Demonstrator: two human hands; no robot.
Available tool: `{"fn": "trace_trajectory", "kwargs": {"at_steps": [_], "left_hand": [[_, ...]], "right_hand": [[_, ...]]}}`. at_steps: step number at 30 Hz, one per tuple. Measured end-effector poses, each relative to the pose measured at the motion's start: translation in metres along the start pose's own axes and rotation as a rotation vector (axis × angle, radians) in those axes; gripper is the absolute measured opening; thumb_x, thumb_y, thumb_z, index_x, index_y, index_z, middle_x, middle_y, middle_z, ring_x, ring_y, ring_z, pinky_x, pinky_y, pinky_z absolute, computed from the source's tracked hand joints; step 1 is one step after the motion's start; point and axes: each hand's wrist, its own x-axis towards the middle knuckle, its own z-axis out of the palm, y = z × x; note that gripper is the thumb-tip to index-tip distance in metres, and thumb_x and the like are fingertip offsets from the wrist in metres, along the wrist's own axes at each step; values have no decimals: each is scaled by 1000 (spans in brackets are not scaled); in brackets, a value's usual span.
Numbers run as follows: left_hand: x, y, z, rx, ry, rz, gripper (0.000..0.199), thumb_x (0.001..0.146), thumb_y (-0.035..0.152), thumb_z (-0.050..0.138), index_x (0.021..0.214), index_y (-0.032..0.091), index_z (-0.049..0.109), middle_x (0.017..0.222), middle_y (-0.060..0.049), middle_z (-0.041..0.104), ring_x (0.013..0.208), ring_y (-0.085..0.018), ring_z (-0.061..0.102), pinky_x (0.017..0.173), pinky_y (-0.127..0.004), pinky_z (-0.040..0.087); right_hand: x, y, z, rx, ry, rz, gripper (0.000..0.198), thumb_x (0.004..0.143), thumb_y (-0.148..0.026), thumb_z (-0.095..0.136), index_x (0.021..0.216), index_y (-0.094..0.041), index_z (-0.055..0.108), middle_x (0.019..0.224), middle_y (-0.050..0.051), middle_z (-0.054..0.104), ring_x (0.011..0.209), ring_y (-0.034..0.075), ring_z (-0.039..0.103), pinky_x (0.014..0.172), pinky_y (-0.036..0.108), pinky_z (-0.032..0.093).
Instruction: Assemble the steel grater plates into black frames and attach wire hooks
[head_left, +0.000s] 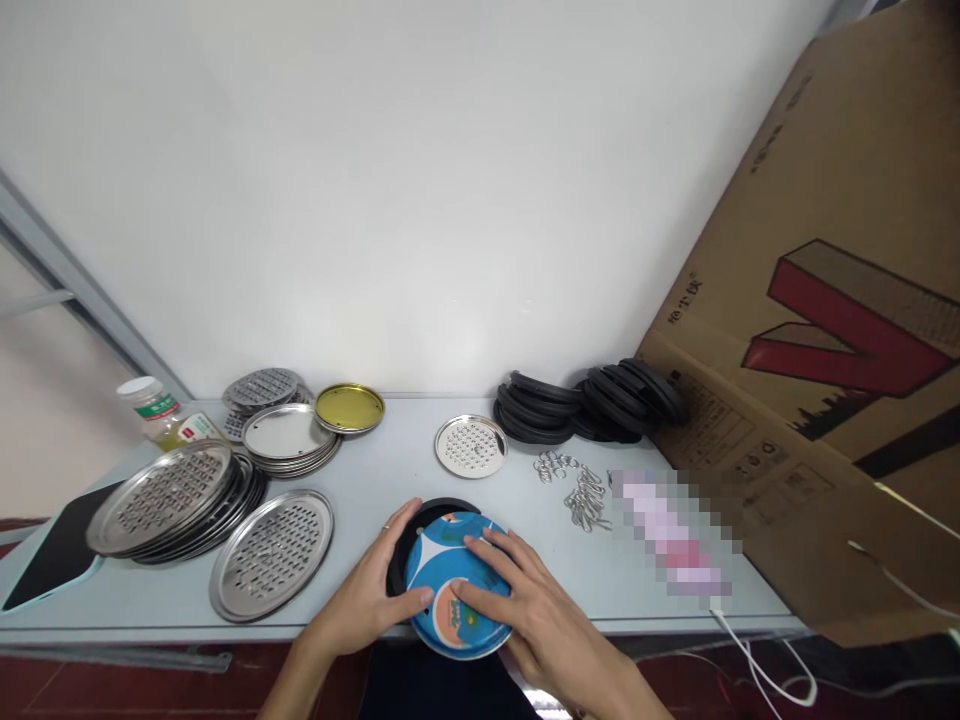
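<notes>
At the table's front edge, a blue printed round metal disc (442,565) overlaps a black round plastic piece (397,548), tilted towards me. My left hand (371,590) is closed around the left side of the black piece, with its thumb on the blue disc. My right hand (536,605) grips the blue disc from the right, fingers pressed on its printed face; its far side is hidden below. Beyond them lies a shiny grater disc (471,447). Left of my left hand rests a larger grater disc (272,555).
On the left stand a stack of grater discs (169,495), a stack of plain metal discs (289,435), a gold disc (349,407), a jar (150,400) and a phone (56,550). On the right are black plastic pieces (536,405), small metal rings (556,464), metal clips (587,498) and a cardboard box (750,420).
</notes>
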Motion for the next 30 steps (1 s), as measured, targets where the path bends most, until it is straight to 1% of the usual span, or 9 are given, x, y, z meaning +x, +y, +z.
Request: {"fn": "trace_trajectory", "kwargs": {"at_steps": [3,5,9,12,15,19,23,26,30], "left_hand": [[5,-3,2,205,3,19,104,64,48,85,153,31,33,161,-10,29,147,-38,28,120,-54,22],[7,-3,1,288,8,20,105,62,51,85,152,32,34,161,-10,30,145,-40,30,118,-56,26],[9,-7,1,380,-8,47,103,65,56,82,153,33,32,162,-10,27,144,-39,31,117,-55,29],[9,-11,2,444,-26,49,104,68,59,78,155,32,26,163,-11,24,145,-39,29,117,-56,29],[9,-13,3,498,-38,61,104,71,63,74,156,31,23,163,-10,23,146,-37,28,118,-55,28],[9,-14,3,524,-29,80,100,73,65,72,155,31,24,163,-10,24,145,-35,31,117,-52,32],[8,-14,4,538,-23,82,95,75,64,70,153,31,28,162,-10,24,143,-34,35,116,-51,35],[7,-14,5,571,-6,91,88,79,61,68,152,30,31,162,-10,24,142,-35,37,114,-51,38],[4,-12,8,619,17,90,68,93,52,53,154,31,29,163,-7,24,144,-32,34,116,-52,36]], "right_hand": [[1,7,12,-17,-6,-14,81,70,3,52,141,-38,52,160,4,33,148,32,25,117,60,24],[0,11,19,-6,-20,-25,78,75,-2,57,144,-38,48,162,4,30,148,33,23,118,60,22],[-1,16,29,14,-37,-28,73,83,-20,67,148,-39,40,163,4,24,149,35,21,119,60,20],[0,18,32,-4,-87,-11,79,80,-37,77,149,-39,38,164,6,21,149,37,17,118,62,20],[2,18,33,-28,-139,16,81,80,-48,76,150,-39,36,165,7,17,150,38,13,116,61,26],[0,19,34,-56,-136,2,72,88,-50,66,151,-38,33,165,7,16,150,38,10,116,60,29],[1,21,36,-64,-105,-31,71,88,-50,65,151,-36,35,165,9,18,150,39,12,115,61,30],[3,25,38,-88,-80,-59,73,86,-38,69,151,-34,36,165,10,18,149,39,16,113,60,33],[0,32,39,-142,-15,-134,67,87,-21,62,150,-31,39,163,9,26,149,37,20,111,58,38]]}}
